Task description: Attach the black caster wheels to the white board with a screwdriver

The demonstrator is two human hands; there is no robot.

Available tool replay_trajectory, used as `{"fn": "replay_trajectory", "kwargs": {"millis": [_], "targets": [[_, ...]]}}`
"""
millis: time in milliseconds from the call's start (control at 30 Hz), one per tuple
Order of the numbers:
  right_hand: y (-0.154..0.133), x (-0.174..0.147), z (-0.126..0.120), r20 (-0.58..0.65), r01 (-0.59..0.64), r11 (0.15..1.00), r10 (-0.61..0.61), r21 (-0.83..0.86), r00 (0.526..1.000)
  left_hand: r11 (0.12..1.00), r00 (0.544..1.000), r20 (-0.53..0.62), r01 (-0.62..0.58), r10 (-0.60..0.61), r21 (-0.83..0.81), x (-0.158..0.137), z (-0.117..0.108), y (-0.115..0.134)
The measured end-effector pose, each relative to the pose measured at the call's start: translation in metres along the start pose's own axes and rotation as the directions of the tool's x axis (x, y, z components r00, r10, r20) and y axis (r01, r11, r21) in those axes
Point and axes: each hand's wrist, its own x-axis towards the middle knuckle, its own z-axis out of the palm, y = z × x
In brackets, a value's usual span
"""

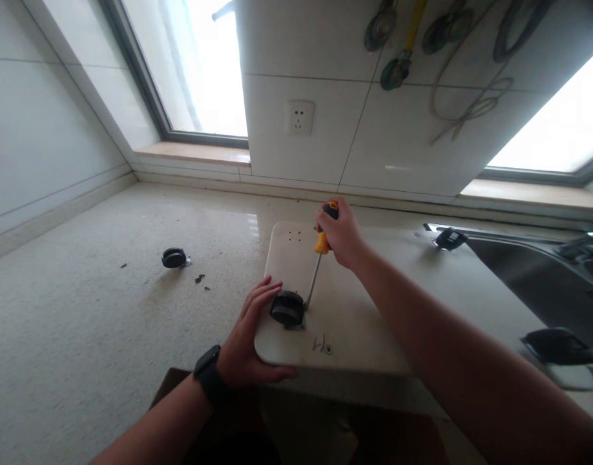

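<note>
Yellow-and-black-handled screwdriver (322, 243) gripped in closed right hand (343, 232), tip beside black round caster wheel (287, 310) on white rounded-corner panel (354, 326). Panel corner clasped by left hand (243, 345); fingers could be jabbed if tilted tip slips.

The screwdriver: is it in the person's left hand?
No, the right hand grips the screwdriver by its black-and-yellow handle, while the left hand touches the white board at its rounded end.
</note>
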Motion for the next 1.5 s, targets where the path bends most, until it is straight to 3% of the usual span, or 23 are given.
{"fn": "replay_trajectory", "kwargs": {"millis": [133,333,733,1500], "targets": [[-0.004,0.0,0.015,0.121,-0.056,0.998,0.055,0.008,0.991,1.0,1.0,0.008,0.004,-0.004,0.005,-0.001,0.0,-0.002],[-0.005,-0.008,0.039,0.297,-0.203,0.973,0.162,0.113,0.941,1.0,1.0,0.019,0.014,-0.015,0.021,-0.001,0.0,-0.003],[-0.019,-0.01,0.044,0.16,-0.113,0.955,0.07,0.275,0.985,1.0,1.0,0.015,0.011,-0.012,0.028,-0.001,0.0,-0.002],[-0.026,-0.015,0.044,0.146,-0.003,0.964,-0.037,0.267,0.989,0.999,1.0,0.017,0.012,-0.012,0.03,0.0,0.0,0.001]]}}
